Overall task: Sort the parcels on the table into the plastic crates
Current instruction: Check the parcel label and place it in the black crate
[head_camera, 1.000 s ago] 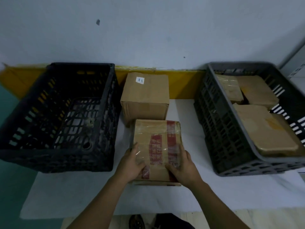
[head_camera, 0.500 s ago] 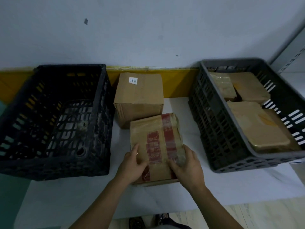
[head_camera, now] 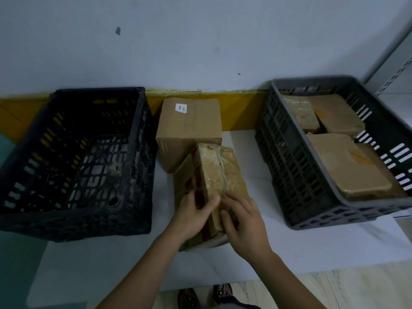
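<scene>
Head view, looking down on a white table (head_camera: 289, 253) with a wall behind. Taped parcel (head_camera: 211, 175) tipped up on its long edge at the table's middle, leaning between both hands, its near end low and close to the table front. Left hand (head_camera: 191, 217) wrapped over the red-taped face, fingers curled onto it; right hand (head_camera: 243, 221) clamped on the opposite face near the same end. So: both hands grasping this one parcel, mid-turn, not yet lifted clear. Just behind, touching or nearly touching, a plain box (head_camera: 189, 128) with a small white label, upright against the yellow strip.

To the left, a black crate (head_camera: 142, 152), seemingly holding no parcels. To the right, a grey crate (head_camera: 289, 175) with several flat brown parcels already lying inside.

Step in hand, by judgement: picking up and checking the taped parcel before choosing its crate. Next move likely needs a firm two-sided hold, a lift above a crate rim, then a level set-down inside. Which crate suits it cannot be told from here.
</scene>
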A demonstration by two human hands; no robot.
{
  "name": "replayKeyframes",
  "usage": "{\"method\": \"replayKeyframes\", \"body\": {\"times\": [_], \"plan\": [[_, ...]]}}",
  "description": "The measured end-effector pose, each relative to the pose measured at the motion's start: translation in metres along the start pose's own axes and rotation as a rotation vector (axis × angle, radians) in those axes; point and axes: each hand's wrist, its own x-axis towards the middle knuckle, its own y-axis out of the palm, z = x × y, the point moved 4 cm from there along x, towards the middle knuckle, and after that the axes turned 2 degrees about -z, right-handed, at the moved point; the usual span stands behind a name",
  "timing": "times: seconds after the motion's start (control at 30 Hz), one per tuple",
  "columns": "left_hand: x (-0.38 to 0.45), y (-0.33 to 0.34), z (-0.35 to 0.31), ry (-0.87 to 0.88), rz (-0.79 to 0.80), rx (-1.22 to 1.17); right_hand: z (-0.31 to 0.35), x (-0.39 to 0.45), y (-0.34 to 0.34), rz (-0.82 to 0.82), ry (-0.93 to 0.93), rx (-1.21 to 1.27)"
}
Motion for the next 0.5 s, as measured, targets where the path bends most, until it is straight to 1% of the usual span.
{"method": "replayKeyframes", "body": {"times": [0.07,0.13,0.2,0.27,0.3,0.33,0.4,0.47,0.5], "plan": [[-0.005,-0.005,0.002,-0.026,-0.016,-0.03,-0.002,0.0,-0.002,0.022,0.029,0.067],[-0.007,-0.012,0.004,-0.053,-0.034,-0.066,-0.012,-0.002,-0.003,0.034,0.114,0.028],[-0.009,-0.018,0.008,-0.09,-0.04,-0.11,-0.025,-0.003,-0.003,0.095,0.314,-0.024],[-0.01,-0.02,0.012,-0.126,-0.045,-0.136,-0.033,-0.002,0.0,0.204,0.496,0.06],[-0.01,-0.02,0.015,-0.134,-0.043,-0.139,-0.034,-0.003,0.001,0.251,0.532,0.119],[-0.009,-0.02,0.017,-0.141,-0.038,-0.147,-0.034,-0.003,0.002,0.265,0.529,0.151],[-0.006,-0.018,0.017,-0.147,-0.025,-0.18,-0.034,-0.002,-0.001,0.202,0.495,0.153],[-0.005,-0.015,0.017,-0.136,-0.007,-0.187,-0.041,-0.006,0.0,0.139,0.498,0.144],[-0.004,-0.014,0.02,-0.132,-0.011,-0.19,-0.043,-0.008,0.002,0.134,0.511,0.154]]}}
